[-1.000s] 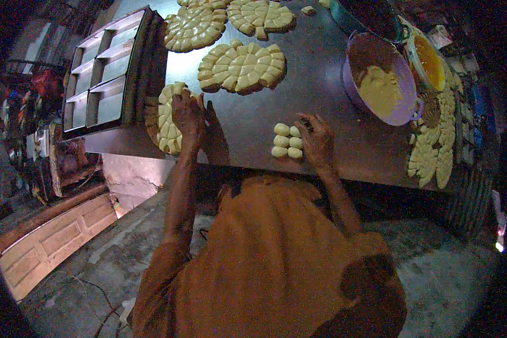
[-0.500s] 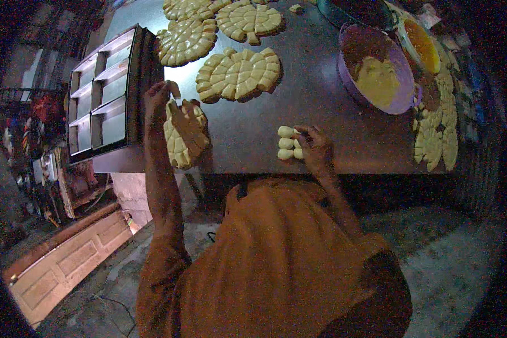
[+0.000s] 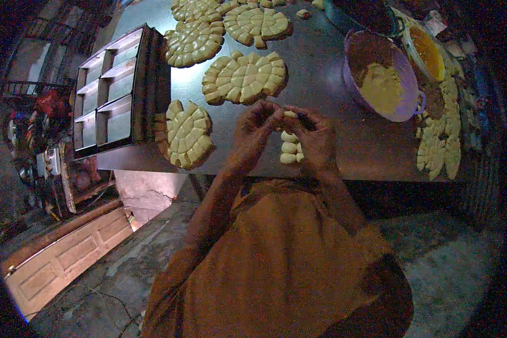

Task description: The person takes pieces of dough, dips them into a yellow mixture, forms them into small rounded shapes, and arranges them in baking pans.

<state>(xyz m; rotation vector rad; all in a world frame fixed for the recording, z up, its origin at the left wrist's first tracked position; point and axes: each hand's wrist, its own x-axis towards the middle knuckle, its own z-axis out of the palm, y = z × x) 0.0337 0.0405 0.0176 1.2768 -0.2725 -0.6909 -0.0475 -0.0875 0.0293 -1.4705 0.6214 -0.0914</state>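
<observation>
Over the near part of the table, both hands meet with curled fingers. A small pale piece of dough shows between their fingertips, partly covered. My left hand is closed at its left side, and my right hand closes on it from the right. Just below them lie several small smooth dough balls in a tight group, some hidden by my right hand. To the left rests a flat dough round scored into pieces, with a gap at its upper edge. Another scored dough round lies beyond my hands.
A dark metal rack of rectangular baking pans stands at the table's left edge. More scored rounds lie at the back. On the right are a purple basin with a pale mixture, a bowl of yellow liquid and flattened dough.
My left hand has moved right from the near left dough round to meet my right hand. My right hand has lifted slightly off the dough balls, and a dough piece is now between the fingertips.
</observation>
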